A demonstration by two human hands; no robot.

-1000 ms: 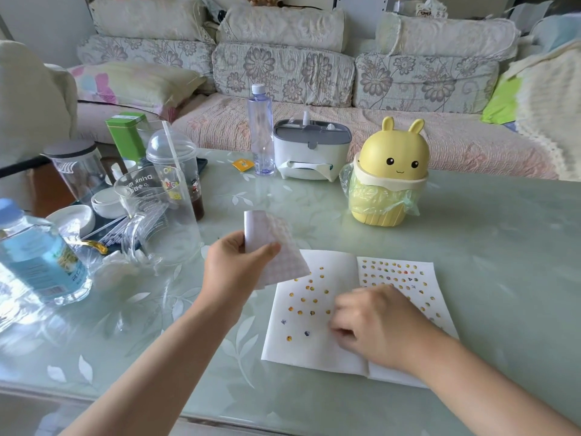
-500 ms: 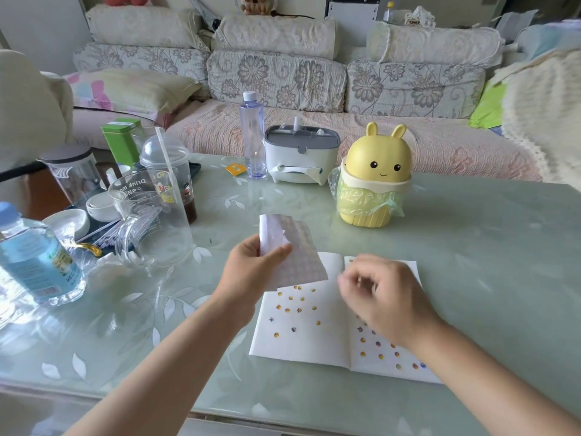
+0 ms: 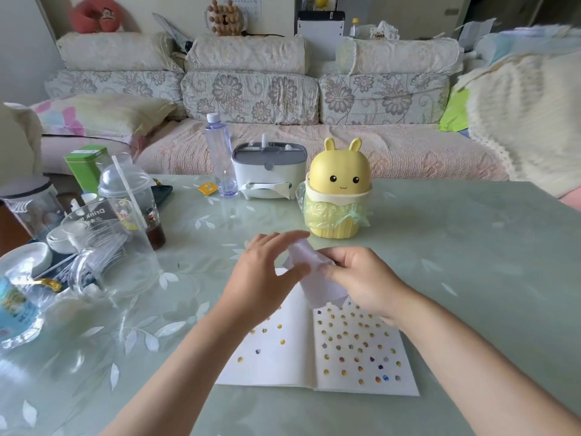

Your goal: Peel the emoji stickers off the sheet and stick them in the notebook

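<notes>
Far left of the table [image 3: 471, 278]: glass pitcher [image 3: 110, 247]. Left hand [image 3: 264, 278] is raised over the notebook [image 3: 283, 366], thumb against the sticker sheet [image 3: 316, 286], fingers blurred, so can't tell if that grip is closed. The sheet is curled, up in the air between both hands, above the notebook's far edge. Right hand [image 3: 361, 278]: grip clamped on the sheet, thumb and curled fingers pinching it. The notebook lies open and flat, with stickers on both pages, denser on the right. Bunny-shaped bin [image 3: 338, 190] sits behind.
</notes>
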